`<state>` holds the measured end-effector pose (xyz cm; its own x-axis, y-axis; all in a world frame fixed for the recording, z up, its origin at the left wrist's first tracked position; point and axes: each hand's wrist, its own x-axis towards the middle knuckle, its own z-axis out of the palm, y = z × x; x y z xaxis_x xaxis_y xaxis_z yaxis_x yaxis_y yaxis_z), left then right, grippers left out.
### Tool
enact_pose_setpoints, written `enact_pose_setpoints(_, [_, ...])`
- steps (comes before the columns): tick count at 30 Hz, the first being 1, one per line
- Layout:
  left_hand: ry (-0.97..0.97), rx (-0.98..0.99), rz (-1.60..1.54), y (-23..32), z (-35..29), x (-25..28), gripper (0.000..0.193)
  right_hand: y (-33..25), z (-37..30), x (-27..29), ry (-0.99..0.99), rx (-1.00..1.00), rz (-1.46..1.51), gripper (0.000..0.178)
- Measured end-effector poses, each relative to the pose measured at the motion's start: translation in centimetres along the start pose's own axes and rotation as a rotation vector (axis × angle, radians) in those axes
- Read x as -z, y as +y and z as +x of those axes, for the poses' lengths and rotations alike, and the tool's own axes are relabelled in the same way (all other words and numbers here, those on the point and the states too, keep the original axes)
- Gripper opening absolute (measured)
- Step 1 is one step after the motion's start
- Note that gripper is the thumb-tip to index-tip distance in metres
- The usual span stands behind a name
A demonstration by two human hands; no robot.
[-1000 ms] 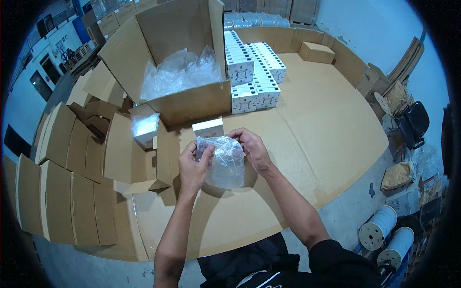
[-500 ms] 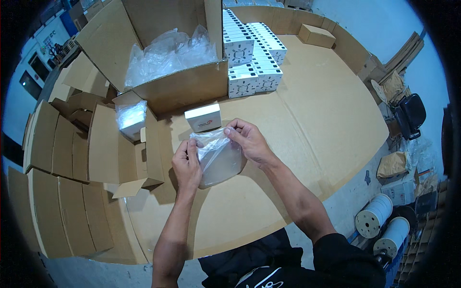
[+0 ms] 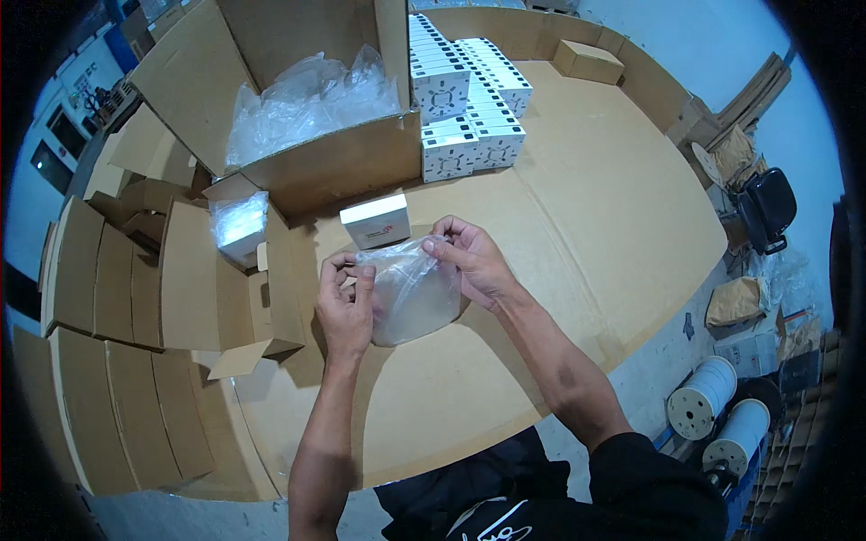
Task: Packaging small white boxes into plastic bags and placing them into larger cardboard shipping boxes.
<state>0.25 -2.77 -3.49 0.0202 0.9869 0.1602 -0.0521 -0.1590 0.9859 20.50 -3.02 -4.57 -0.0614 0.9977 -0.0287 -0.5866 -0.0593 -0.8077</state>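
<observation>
A clear plastic bag [image 3: 410,302] hangs between my two hands above the cardboard-covered table. My left hand [image 3: 345,302] pinches its upper left edge between thumb and fingers. At the upper right edge, my right hand [image 3: 471,261] grips the film the same way. The bag looks flat, with its lower part drooping toward me. Just beyond it stands a small white box [image 3: 375,222] with a little red mark on its front. To the left, an open cardboard carton [image 3: 198,307] holds a white box wrapped in clear plastic [image 3: 240,229].
A large open carton [image 3: 334,162] full of clear plastic bags [image 3: 311,108] stands at the back left. Beside it are stacked white boxes [image 3: 474,144]. More open cartons [image 3: 113,279] line the left side. A closed brown box [image 3: 588,62] sits far right; cable spools [image 3: 704,397] stand on the floor.
My left hand has shifted slightly left and my right hand slightly up and right, spreading the bag's top edge a bit wider. The whole view has moved a little.
</observation>
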Motion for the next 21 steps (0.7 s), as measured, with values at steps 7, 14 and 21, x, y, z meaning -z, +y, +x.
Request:
enact_pose_setpoints(7, [0.035, -0.068, 0.17, -1.3, 0.5, 1.0, 0.026, 0.3, 0.0, -1.2, -0.037, -0.087, 0.062, 0.012])
enact_pose_setpoints(14, [0.018, 0.023, 0.261, -0.3, 0.3, 0.3, 0.03, 0.3, 0.2, -0.2, 0.015, -0.086, 0.073, 0.011])
enact_pose_setpoints(21, [0.054, -0.062, 0.251, -1.3, 0.8, 1.1, 0.031, -0.1, 0.3, 0.9, 0.074, 0.016, 0.093, 0.007])
